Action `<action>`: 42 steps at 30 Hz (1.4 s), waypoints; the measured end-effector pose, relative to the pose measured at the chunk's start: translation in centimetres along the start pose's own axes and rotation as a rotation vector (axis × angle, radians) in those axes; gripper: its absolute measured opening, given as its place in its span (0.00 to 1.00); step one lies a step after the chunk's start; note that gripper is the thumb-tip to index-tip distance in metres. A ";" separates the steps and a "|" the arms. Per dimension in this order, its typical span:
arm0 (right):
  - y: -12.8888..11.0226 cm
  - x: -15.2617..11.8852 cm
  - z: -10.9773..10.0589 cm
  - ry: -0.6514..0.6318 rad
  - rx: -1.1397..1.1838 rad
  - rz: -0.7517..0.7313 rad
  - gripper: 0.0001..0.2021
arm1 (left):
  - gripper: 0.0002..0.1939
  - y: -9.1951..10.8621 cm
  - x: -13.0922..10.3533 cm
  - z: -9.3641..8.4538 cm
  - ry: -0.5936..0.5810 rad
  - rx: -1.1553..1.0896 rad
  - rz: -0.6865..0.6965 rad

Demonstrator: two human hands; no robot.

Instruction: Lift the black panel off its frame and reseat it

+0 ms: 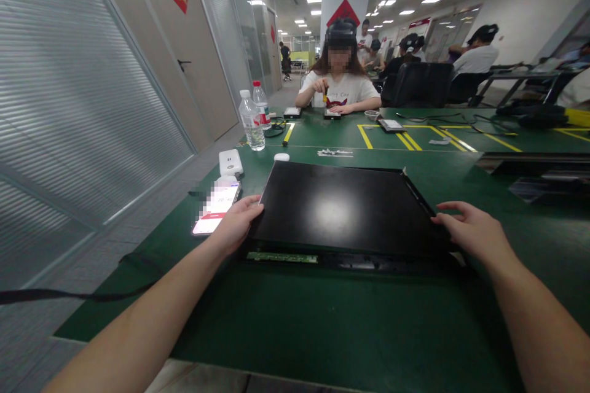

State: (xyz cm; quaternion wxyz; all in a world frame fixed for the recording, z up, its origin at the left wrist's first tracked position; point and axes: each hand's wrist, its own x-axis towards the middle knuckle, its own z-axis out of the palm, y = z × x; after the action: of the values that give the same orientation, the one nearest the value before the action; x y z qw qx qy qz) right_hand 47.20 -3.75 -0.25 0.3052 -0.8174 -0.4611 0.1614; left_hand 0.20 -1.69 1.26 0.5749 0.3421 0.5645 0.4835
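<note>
A flat black display panel (341, 206) lies before me with a pale light reflected in its glossy face. Along its near edge runs a dark strip carrying a narrow green circuit board (282, 257). My left hand (238, 221) grips the panel's left edge, thumb on top and the fingers partly hidden. On the opposite side, my right hand (470, 230) pinches the right edge near the near corner. A lit phone (216, 207) lies just beyond my left wrist.
On the green table (332, 319), a white power bank (230, 163), water bottles (252, 121) and a white case (282, 158) stand at the left. Dark strips and clear film (548, 187) lie at the right. Across the table, a person (341, 73) holds a yellow screwdriver (325, 97).
</note>
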 end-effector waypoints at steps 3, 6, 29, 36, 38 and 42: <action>-0.7 -0.5 -0.2 -0.012 0.028 0.023 0.17 | 0.18 -0.1 0.1 -0.6 -0.025 0.068 0.056; -1.3 -0.9 -0.4 -0.003 0.027 0.038 0.16 | 0.20 0.0 0.2 -1.2 -0.048 0.148 0.123; -2.1 -1.3 -0.8 -0.018 0.106 0.125 0.19 | 0.25 -2.0 3.3 -4.0 -0.012 1.087 0.506; -3.0 -1.7 -1.1 -0.016 0.030 0.125 0.15 | 0.23 -2.0 3.2 -3.8 -0.036 1.113 0.529; -3.3 -1.9 -1.2 -0.014 0.003 0.126 0.12 | 0.23 -1.9 3.1 -3.8 -0.047 1.131 0.527; -3.8 -2.2 -1.3 -0.035 -0.009 0.151 0.13 | 0.22 -1.8 3.1 -3.8 -0.064 1.134 0.549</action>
State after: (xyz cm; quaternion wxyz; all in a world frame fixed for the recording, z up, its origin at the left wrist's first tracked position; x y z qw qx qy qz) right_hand 44.25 -4.55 3.14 0.2804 -0.8484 -0.4039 0.1961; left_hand -3.51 0.13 -1.86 0.1757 0.7404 0.6073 0.2284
